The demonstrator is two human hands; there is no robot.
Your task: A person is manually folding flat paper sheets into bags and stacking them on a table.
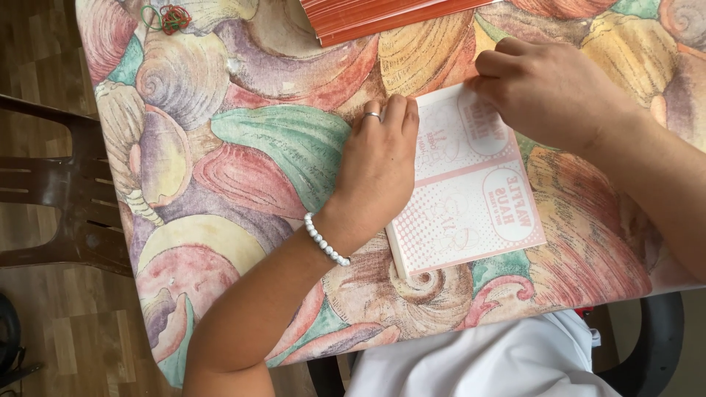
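Note:
A stack of pink-and-white printed paper sheets (474, 206) lies flat on a table with a seashell-patterned cloth (243, 169). My left hand (379, 165), with a ring and a white bead bracelet, presses down on the stack's left edge, fingers together. My right hand (548, 88) rests at the stack's far right corner, fingers curled on the top sheet's edge; I cannot tell whether it pinches the paper.
A second stack of orange-edged paper (382, 16) lies at the table's far edge. Red and green rubber bands (168, 16) sit at the far left corner. A dark brown plastic chair (51, 191) stands to the left on a wooden floor.

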